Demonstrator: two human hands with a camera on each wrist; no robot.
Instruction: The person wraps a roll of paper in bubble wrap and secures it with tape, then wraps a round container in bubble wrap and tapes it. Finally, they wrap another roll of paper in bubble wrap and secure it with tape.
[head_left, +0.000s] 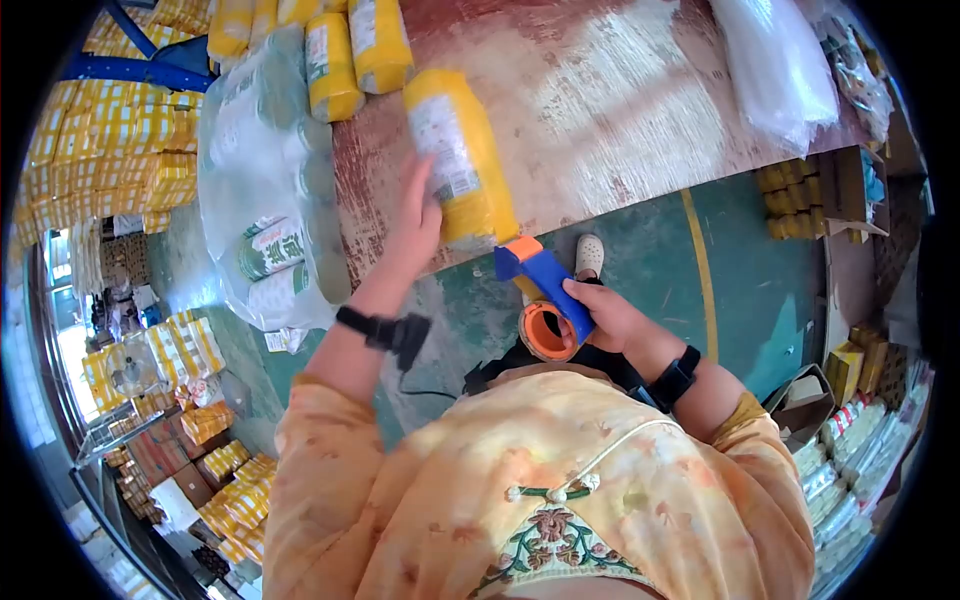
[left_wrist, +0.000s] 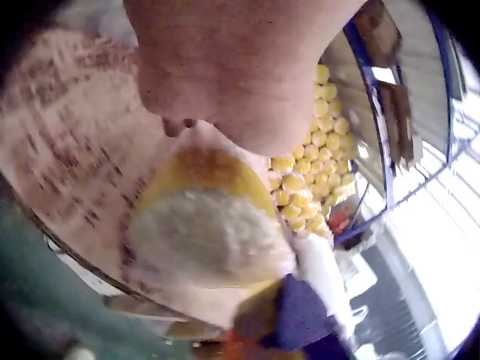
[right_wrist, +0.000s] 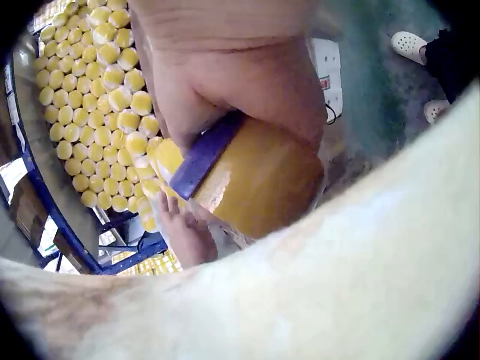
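A yellow plastic-wrapped package [head_left: 462,165] with a white label lies at the near edge of the worktable. My left hand [head_left: 415,228] rests along its left side, the fingers extended. In my right hand [head_left: 612,318] is a blue tape dispenser [head_left: 565,290], gripped by its body, with its orange-tipped head against the package's near end. The dispenser's roll of tape [right_wrist: 266,180] shows amber in the right wrist view. From the left wrist, the package [left_wrist: 202,240] looks blurred below the hand, and the blue dispenser [left_wrist: 300,315] meets its end.
The red, worn worktable [head_left: 600,110] stretches ahead. More yellow packages [head_left: 335,65] lie at its back left, beside a clear bag of labelled cans [head_left: 270,190]. Clear plastic bags [head_left: 780,70] lie at the far right. Yellow stacks [head_left: 110,150] stand left; a shoe [head_left: 590,255] shows below the table edge.
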